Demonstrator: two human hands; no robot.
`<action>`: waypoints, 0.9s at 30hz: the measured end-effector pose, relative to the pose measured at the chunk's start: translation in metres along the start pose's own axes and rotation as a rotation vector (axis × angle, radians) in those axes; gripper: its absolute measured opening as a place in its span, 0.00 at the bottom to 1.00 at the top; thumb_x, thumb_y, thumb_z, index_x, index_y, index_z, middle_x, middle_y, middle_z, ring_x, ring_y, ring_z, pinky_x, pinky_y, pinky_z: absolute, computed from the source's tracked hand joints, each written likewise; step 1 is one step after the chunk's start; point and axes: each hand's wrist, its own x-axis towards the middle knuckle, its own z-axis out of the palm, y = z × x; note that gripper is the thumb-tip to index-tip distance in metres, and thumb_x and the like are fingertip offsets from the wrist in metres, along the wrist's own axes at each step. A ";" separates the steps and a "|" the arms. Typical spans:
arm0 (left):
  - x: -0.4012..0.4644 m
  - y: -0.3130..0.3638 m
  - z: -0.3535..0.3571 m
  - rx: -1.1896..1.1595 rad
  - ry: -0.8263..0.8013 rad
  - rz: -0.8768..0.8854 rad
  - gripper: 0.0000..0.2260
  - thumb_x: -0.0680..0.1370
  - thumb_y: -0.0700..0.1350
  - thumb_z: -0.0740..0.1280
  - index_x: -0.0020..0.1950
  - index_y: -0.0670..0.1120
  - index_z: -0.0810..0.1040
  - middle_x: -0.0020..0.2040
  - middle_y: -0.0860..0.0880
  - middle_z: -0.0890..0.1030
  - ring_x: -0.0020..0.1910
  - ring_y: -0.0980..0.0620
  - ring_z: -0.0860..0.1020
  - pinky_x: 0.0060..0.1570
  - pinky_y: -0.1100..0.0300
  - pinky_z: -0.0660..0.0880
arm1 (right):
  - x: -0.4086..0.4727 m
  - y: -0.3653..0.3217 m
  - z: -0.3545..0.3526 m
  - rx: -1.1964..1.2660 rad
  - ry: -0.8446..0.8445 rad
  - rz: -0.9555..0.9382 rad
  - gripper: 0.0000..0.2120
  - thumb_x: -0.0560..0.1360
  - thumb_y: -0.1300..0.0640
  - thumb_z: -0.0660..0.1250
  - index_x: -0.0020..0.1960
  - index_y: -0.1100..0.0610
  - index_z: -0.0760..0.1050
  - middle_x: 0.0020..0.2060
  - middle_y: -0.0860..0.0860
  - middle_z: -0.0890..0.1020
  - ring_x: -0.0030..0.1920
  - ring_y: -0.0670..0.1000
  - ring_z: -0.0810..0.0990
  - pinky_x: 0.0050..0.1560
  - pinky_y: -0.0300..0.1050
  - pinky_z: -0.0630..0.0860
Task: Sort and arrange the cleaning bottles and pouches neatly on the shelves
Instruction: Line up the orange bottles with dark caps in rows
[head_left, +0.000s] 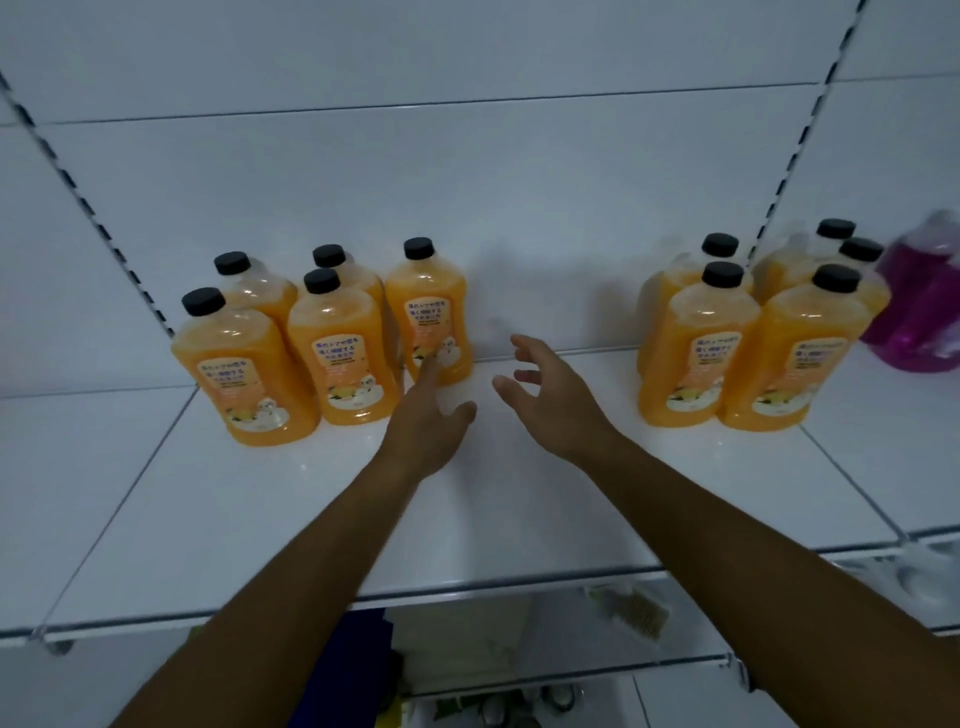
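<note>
Hands reach over the white shelf into the gap between two clusters of orange bottles. The left hand has its fingers straight, index tip touching the label of the nearest bottle in the left cluster; its grip is spread and holds nothing. The right hand hovers just beside, fingers loosely apart and a little curled, also holding nothing.

Five bottles stand at the left, five more in the right cluster, with a purple jug beyond them at the edge of view, blurred.

The step, as I judge it, is to close the gap — draw the lone bottle into line, or bring the clusters together. Best to take it low on the body with thumb opposite fingers, not by the cap, and slide rather than lift.

The bottles are clear plastic, flat-fronted with rounded shoulders, black screw caps, glossy paper labels. The shelf is smooth and shiny, so they should slide easily — and tip if pushed high.
</note>
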 end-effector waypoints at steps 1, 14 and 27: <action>-0.001 -0.004 -0.003 -0.008 -0.010 0.002 0.35 0.78 0.50 0.67 0.79 0.55 0.51 0.79 0.51 0.58 0.76 0.46 0.60 0.70 0.51 0.63 | 0.005 -0.004 0.005 0.011 -0.022 -0.005 0.28 0.78 0.50 0.65 0.75 0.50 0.60 0.70 0.49 0.70 0.63 0.46 0.73 0.57 0.40 0.69; 0.009 -0.019 -0.030 -0.268 -0.060 0.025 0.32 0.78 0.43 0.68 0.78 0.52 0.57 0.76 0.53 0.64 0.75 0.50 0.62 0.73 0.46 0.62 | 0.057 -0.032 0.042 0.137 -0.081 -0.114 0.25 0.80 0.61 0.61 0.75 0.51 0.59 0.54 0.31 0.70 0.52 0.27 0.73 0.48 0.24 0.71; 0.004 0.028 0.030 -0.041 -0.222 0.198 0.31 0.77 0.54 0.68 0.77 0.49 0.61 0.75 0.50 0.66 0.71 0.52 0.69 0.66 0.56 0.67 | -0.002 -0.002 -0.046 0.072 0.186 0.013 0.23 0.79 0.51 0.64 0.73 0.51 0.64 0.62 0.49 0.74 0.51 0.38 0.75 0.46 0.31 0.73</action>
